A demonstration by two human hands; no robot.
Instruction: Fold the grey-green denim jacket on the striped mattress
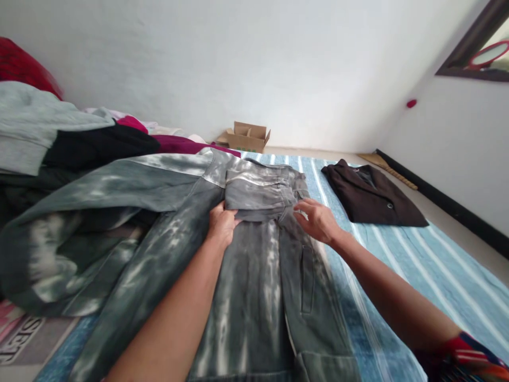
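Now the gray jacket (pixel 248 276) stretches toward the far edge of the bed (pixel 421 257); your left hand (pixel 222 225) pinches its folded part, your right hand (pixel 317 219) curls beside it, grip unclear. A brown garment (pixel 368 199) lies near the right edge.

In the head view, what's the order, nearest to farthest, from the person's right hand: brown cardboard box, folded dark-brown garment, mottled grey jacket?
1. Mottled grey jacket, at the right hand.
2. Dark-brown garment, on the right.
3. Cardboard box, beyond, by the wall.
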